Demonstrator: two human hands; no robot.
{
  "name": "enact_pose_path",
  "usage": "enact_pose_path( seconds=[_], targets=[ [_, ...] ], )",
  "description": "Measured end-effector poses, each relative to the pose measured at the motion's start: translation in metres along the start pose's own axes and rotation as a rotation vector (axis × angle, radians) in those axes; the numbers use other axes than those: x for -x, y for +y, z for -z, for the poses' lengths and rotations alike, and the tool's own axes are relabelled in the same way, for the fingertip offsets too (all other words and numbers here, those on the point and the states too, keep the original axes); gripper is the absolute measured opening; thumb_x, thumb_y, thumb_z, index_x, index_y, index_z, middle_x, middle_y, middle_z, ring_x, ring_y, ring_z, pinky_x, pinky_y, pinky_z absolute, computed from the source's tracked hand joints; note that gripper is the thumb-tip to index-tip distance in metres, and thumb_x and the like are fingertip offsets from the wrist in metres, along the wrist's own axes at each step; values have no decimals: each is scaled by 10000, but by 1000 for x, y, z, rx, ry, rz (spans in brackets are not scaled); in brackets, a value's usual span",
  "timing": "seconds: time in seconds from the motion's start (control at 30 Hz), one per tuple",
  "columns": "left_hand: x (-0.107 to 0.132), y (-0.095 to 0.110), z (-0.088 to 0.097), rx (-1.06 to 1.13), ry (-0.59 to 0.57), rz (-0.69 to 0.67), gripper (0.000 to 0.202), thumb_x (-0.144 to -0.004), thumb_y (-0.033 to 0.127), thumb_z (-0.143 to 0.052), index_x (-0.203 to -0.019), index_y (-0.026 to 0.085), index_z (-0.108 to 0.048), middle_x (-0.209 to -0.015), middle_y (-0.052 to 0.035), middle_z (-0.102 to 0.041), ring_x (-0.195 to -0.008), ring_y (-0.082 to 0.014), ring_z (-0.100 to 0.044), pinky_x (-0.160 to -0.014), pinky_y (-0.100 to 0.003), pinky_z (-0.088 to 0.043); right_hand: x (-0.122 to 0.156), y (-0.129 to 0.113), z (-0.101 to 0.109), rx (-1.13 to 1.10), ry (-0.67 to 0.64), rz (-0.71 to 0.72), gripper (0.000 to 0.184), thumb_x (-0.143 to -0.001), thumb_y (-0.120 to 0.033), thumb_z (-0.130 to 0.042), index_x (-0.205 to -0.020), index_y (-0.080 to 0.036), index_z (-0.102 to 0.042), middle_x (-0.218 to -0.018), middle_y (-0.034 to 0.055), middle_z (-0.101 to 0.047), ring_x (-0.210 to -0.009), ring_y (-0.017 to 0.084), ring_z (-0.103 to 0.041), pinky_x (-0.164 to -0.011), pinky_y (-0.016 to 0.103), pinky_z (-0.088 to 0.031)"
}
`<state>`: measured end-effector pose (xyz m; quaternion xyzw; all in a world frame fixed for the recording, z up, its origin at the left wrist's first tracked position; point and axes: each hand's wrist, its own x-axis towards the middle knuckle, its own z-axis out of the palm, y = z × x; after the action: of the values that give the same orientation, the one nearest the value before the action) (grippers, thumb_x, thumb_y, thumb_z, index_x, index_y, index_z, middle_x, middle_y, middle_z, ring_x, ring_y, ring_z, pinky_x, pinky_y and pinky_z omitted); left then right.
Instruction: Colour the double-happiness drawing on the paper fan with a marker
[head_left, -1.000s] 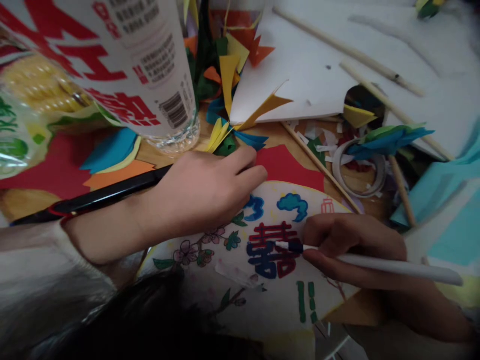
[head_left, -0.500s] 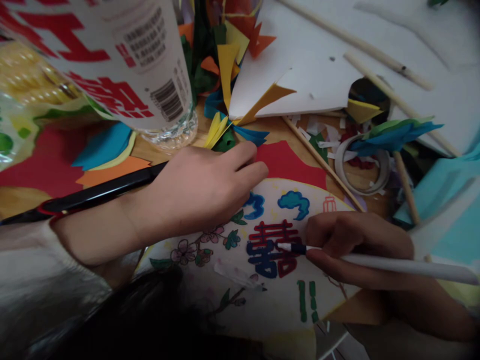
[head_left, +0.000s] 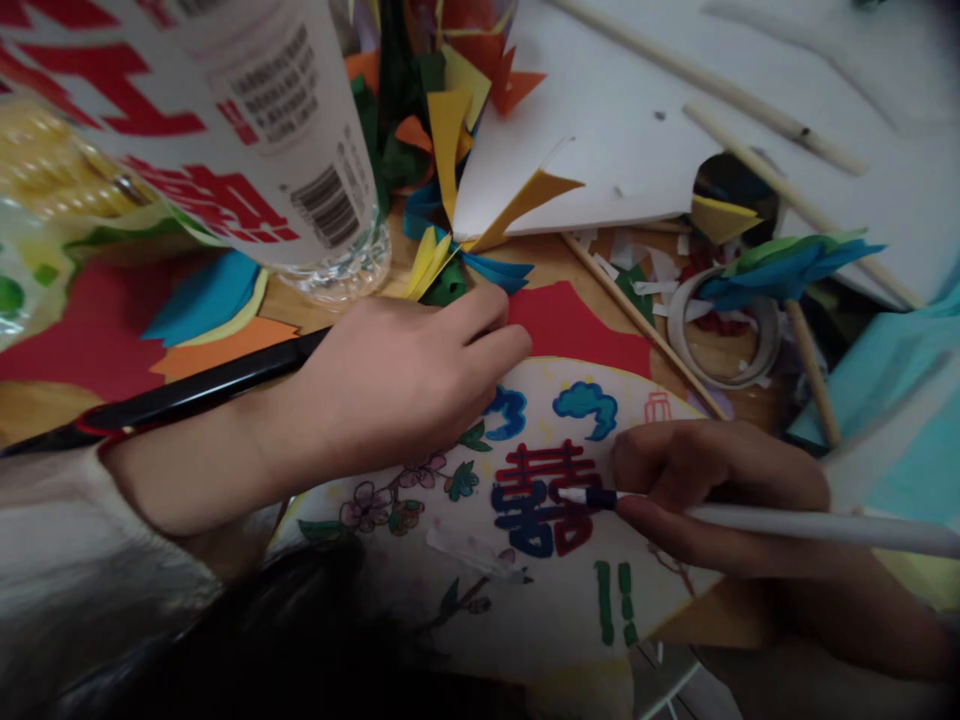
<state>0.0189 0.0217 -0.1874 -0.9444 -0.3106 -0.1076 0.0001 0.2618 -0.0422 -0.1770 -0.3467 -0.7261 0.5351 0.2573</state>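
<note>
A white round painted sheet [head_left: 555, 610] lies under both hands, with a yellow edge and drawn flowers, clouds and a large red and blue character [head_left: 547, 455]. My right hand [head_left: 712, 490] pinches a white paintbrush [head_left: 795, 525] with a dark collar. Its pale tip is at the right half of the character; whether it touches the sheet I cannot tell. My left hand [head_left: 420, 370] rests palm down on the upper left of the sheet, fingers loosely bent and slightly apart; its thumb and palm side are hidden. A black pen-like stick [head_left: 202, 390] lies behind the left forearm.
A labelled clear plastic bottle [head_left: 300, 180] stands behind my left hand. Beyond are coloured paper cut-outs [head_left: 450, 140], a roll of tape [head_left: 675, 340], thin wooden sticks [head_left: 637, 310] and white sheets [head_left: 585, 150]. Dark hair [head_left: 300, 640] covers the lower left foreground.
The brush tip has shifted slightly right over the character, still in my right hand's pinch. My left hand stays on the sheet. The whole view has drifted a little.
</note>
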Motion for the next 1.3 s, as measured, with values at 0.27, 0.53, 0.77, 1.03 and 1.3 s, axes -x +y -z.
enact_pose_path(
  seconds=[0.27, 0.53, 0.77, 1.03, 1.3],
  targets=[
    [-1, 0, -1, 4, 5, -3, 233, -869, 227, -406, -994, 194, -599, -946, -41, -621, -689, -204, -619, -437, -304, -399, -2, 0, 0, -44, -9, 10, 298, -769, -6, -579, -680, -203, -373, -584, -65, -478, -527, 71, -479, -463, 203, -332],
    [0, 1, 2, 24, -9, 14, 228, -878, 245, -401, -982, 200, -599, -964, -38, -619, -704, -213, -631, -440, -321, -415, -1, 1, 0, -53, -16, 34, 295, -753, 9, -587, -685, -194, -384, -590, -67, -472, -537, 61, -472, -474, 192, -338],
    [0, 0, 2, 21, -13, 14, 226, -863, 222, -415, -993, 191, -597, -967, -47, -621, -711, -206, -626, -441, -308, -392, -2, 1, 1, -34, -38, 39, 288, -756, 9, -581, -691, -204, -397, -598, -57, -474, -549, 78, -485, -475, 209, -357],
    [-1, 1, 1, 13, -21, 16, 236, -861, 216, -413, -1009, 197, -595, -983, -46, -620, -722, -219, -630, -436, -322, -403, -2, 0, 0, 11, -33, 62, 291, -755, 5, -583, -688, -205, -392, -592, -61, -458, -543, 78, -488, -474, 202, -358],
    [1, 0, 2, 1, -14, 9, 224, -859, 207, -408, -981, 187, -595, -958, -55, -619, -673, -197, -611, -435, -315, -388, -5, 0, 1, 25, -70, 110, 286, -759, 10, -577, -683, -200, -398, -620, -53, -473, -565, 70, -495, -495, 194, -373]
  ],
)
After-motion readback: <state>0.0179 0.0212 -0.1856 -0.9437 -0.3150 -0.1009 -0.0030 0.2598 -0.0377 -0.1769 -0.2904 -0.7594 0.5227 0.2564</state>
